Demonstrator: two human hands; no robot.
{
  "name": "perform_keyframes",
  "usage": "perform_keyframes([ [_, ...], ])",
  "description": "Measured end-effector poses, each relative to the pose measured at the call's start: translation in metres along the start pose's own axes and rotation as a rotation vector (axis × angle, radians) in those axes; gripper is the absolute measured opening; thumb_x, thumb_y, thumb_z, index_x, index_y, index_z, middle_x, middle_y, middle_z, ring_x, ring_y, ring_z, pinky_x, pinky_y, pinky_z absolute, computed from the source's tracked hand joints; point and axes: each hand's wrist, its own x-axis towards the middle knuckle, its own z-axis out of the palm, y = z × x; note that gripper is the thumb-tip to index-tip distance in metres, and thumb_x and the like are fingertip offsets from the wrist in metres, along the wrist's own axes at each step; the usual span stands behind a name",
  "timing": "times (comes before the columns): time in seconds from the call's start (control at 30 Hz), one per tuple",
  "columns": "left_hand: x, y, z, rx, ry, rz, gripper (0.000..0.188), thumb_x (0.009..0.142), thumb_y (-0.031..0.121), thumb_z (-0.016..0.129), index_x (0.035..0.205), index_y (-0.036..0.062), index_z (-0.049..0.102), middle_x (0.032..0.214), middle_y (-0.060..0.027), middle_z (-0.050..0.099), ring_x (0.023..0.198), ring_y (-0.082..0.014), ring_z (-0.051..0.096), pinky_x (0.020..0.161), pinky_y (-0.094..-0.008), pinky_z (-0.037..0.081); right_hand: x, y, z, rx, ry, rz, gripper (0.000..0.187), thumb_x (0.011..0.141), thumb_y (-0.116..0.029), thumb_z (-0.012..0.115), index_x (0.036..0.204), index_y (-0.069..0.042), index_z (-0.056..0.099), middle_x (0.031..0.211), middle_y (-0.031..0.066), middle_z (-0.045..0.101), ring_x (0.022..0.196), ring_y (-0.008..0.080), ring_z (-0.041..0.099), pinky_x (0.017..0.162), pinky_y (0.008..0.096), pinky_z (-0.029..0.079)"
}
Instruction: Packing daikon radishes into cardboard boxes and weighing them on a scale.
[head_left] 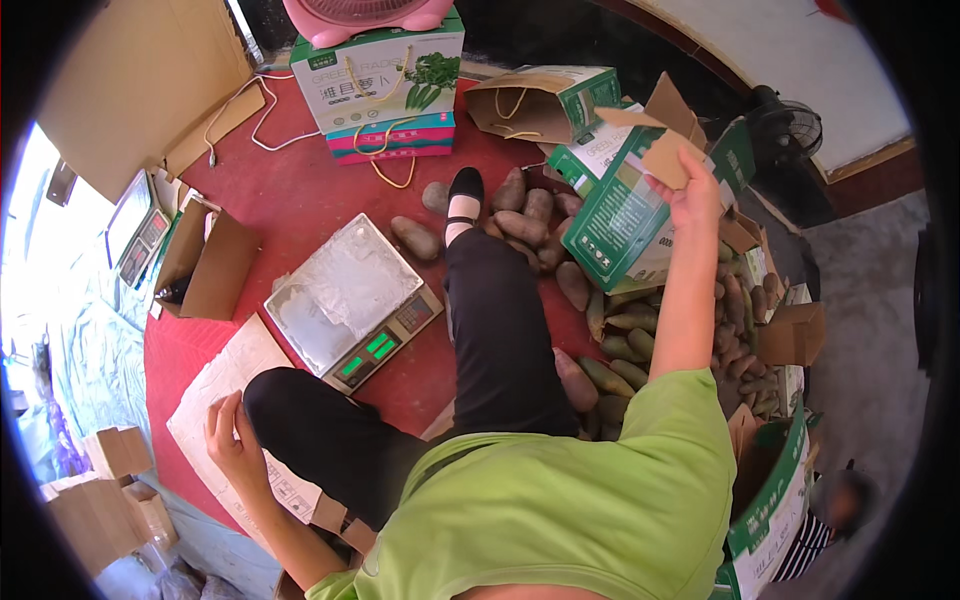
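My right hand (692, 195), arm stretched out to the right, grips a brown cardboard flap of a green and white carton (625, 225) between thumb and fingers. The carton lies tilted on its side with its flaps spread, over a heap of reddish-brown sweet potatoes (525, 228). My left hand (235, 440) hangs beside my left knee, fingers loosely bent and apart, with nothing in them. Under it lies a flat sheet of cardboard (215, 385). A digital scale (350, 295) with a lit green display stands in front of my knees, its metal pan bare.
Green radishes (630, 345) lie to my right. Beyond my foot stand stacked gift boxes (380, 85) with a pink fan (370, 12) on top. Another open carton (545, 105) lies nearby. At left are a small brown box (210, 260) and a second scale (140, 230). A black fan (785, 125) stands far right.
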Motion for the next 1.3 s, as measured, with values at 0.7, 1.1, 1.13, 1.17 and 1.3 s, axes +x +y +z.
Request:
perform_keyframes([
  [0.7, 0.055, 0.006, 0.004, -0.215, 0.080, 0.042, 0.020, 0.084, -0.002, 0.059, 0.103, 0.0008, 0.064, 0.100, -0.0104, 0.064, 0.095, -0.0207, 0.061, 0.082, -0.0295, 0.047, -0.149, -0.076, 0.159, 0.168, -1.101, -0.028, 0.032, 0.085, -0.009, 0.059, 0.114, 0.004, 0.059, 0.105, 0.0101, 0.066, 0.093, 0.0152, 0.065, 0.083, 0.0284, 0.051],
  [1.1, 0.097, -0.042, -0.032, 0.039, 0.237, -0.069, 0.082, 0.075, 0.010, 0.074, 0.145, 0.0135, 0.031, 0.149, -0.0129, 0.030, 0.136, -0.0323, 0.031, 0.107, -0.0461, 0.035, -0.138, 0.023, 0.266, -0.206, -1.518, 0.341, 0.032, 0.076, -0.017, 0.069, 0.101, 0.003, 0.066, 0.091, 0.0081, 0.068, 0.080, 0.0134, 0.065, 0.076, 0.0280, 0.051],
  [1.13, 0.097, -0.046, -0.032, 0.106, 0.245, -0.022, 0.085, 0.071, 0.007, 0.075, 0.144, 0.0125, 0.031, 0.148, -0.0150, 0.031, 0.137, -0.0338, 0.029, 0.110, -0.0448, 0.030, -0.134, 0.033, 0.265, -0.261, -1.551, 0.386, 0.035, 0.075, -0.017, 0.069, 0.103, 0.003, 0.065, 0.093, 0.0086, 0.068, 0.081, 0.0144, 0.065, 0.076, 0.0281, 0.051],
  [1.17, 0.095, -0.051, -0.033, 0.118, 0.240, -0.035, 0.085, 0.071, 0.007, 0.075, 0.144, 0.0125, 0.031, 0.148, -0.0150, 0.031, 0.137, -0.0338, 0.029, 0.110, -0.0448, 0.030, -0.129, 0.042, 0.264, -0.257, -1.562, 0.401, 0.035, 0.075, -0.017, 0.069, 0.103, 0.003, 0.065, 0.093, 0.0086, 0.068, 0.081, 0.0144, 0.065, 0.076, 0.0281, 0.051],
  [1.3, 0.080, -0.055, -0.030, 0.051, -0.191, -0.028, 0.040, 0.064, -0.004, 0.068, 0.104, 0.0046, 0.067, 0.113, -0.0131, 0.063, 0.119, -0.0309, 0.051, 0.107, -0.0428, 0.031, -0.108, 0.075, 0.257, -0.435, -1.677, 0.472, 0.039, 0.075, -0.018, 0.069, 0.108, 0.003, 0.064, 0.094, 0.0085, 0.068, 0.082, 0.0150, 0.065, 0.075, 0.0276, 0.051],
])
